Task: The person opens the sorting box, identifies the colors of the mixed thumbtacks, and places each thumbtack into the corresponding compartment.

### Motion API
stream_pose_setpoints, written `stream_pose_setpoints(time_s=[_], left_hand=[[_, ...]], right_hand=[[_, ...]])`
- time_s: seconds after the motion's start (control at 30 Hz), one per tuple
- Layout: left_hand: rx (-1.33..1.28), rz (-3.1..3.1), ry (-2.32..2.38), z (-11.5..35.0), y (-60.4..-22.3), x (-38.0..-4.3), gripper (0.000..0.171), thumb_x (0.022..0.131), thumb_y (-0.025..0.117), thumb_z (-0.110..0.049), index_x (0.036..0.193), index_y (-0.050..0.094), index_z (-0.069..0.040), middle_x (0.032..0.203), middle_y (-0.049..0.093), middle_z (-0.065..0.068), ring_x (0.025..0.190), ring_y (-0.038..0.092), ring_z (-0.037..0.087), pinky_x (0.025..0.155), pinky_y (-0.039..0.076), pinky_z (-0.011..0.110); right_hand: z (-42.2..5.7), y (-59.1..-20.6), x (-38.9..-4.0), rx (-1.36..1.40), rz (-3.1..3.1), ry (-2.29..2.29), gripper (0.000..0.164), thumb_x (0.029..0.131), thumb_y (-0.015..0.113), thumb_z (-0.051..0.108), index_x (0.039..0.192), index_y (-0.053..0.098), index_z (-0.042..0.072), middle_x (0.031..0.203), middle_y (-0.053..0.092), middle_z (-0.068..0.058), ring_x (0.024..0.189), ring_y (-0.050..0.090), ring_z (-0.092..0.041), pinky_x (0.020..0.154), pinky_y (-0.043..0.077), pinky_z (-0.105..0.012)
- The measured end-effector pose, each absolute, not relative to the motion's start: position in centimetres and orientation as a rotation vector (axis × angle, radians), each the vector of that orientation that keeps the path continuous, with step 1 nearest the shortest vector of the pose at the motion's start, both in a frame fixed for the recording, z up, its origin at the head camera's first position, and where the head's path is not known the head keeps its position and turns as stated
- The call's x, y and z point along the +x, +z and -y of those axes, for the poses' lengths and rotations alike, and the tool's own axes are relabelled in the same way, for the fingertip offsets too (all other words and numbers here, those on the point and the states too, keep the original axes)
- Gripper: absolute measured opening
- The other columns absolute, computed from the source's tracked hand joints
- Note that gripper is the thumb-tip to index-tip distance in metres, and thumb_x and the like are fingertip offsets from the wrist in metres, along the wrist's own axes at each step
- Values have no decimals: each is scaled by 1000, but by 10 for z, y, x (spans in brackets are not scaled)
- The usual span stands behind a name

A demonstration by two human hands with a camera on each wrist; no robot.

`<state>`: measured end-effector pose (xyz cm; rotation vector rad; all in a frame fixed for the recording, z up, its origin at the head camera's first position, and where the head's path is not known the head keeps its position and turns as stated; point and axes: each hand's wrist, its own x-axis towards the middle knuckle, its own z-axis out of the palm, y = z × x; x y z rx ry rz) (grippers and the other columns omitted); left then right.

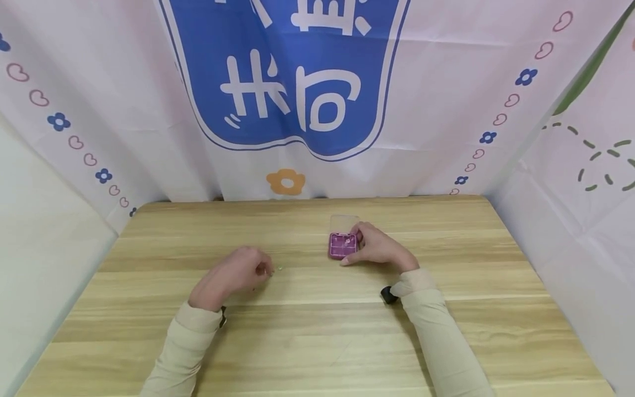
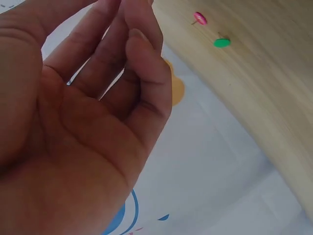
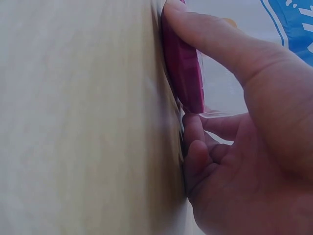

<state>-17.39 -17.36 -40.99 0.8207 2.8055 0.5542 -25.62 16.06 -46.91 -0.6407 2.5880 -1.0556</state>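
My right hand (image 1: pixel 374 245) holds a small purple compartment box (image 1: pixel 335 253) on the table, thumb at its near edge and fingers along its right side. Its clear lid (image 1: pixel 343 222) stands open toward the back; small pale bits show inside. In the right wrist view the thumb presses the purple box (image 3: pixel 183 63). My left hand (image 1: pixel 240 270) is low over the table with bent fingers drawn toward the thumb. In the left wrist view a pink thumbtack (image 2: pixel 200 18) and a green thumbtack (image 2: pixel 222 42) lie beyond the hand. I cannot tell what the left fingertips hold.
The wooden table (image 1: pixel 317 342) runs back to a printed cloth (image 1: pixel 426 138) hanging behind it. More cloth hangs along the right side, and a pale wall (image 1: pixel 39 220) stands on the left. A black wrist strap piece (image 1: pixel 388 295) sits at the right cuff.
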Motion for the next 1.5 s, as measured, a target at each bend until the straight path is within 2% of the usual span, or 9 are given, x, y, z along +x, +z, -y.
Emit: stream_pose_setpoints(time_s=[0.23, 0.5, 0.77, 1.27, 1.5], left_hand=[[752, -2820, 486, 174, -415, -175, 22, 75, 69, 1, 63, 60, -16, 69, 57, -4, 60, 48, 11, 53, 44, 29], [744, -2821, 473, 175, -421, -176, 19, 75, 68, 1, 67, 64, -15, 67, 58, -5, 63, 50, 11, 58, 47, 31], [772, -2829, 516, 180, -424, -174, 23, 76, 68, 2, 60, 61, -14, 61, 53, -5, 57, 45, 10, 52, 42, 28], [732, -2828, 481, 184, -427, -173, 19, 72, 67, 6, 70, 68, -12, 72, 62, -3, 65, 52, 12, 59, 49, 31], [759, -2836, 493, 181, -428, -174, 27, 70, 59, 9, 60, 56, -16, 64, 50, -3, 59, 43, 12, 51, 38, 27]], right_hand=[[-165, -467, -254, -625, -2589, -1041, 77, 58, 87, 41, 112, 48, 5, 96, 52, -10, 85, 49, -22, 72, 48, -35], [-165, -466, -254, -638, -2576, -1062, 75, 58, 88, 38, 111, 48, 3, 95, 52, -11, 84, 48, -22, 71, 48, -36], [-163, -471, -254, -637, -2567, -1070, 76, 57, 87, 42, 111, 48, 4, 95, 52, -10, 83, 48, -22, 70, 48, -36], [-157, -467, -253, -648, -2565, -1072, 76, 58, 87, 39, 111, 48, 2, 95, 52, -11, 84, 47, -22, 71, 47, -36], [-159, -468, -255, -637, -2577, -1070, 73, 59, 88, 38, 109, 48, 4, 96, 52, -10, 84, 48, -22, 71, 47, -36]])
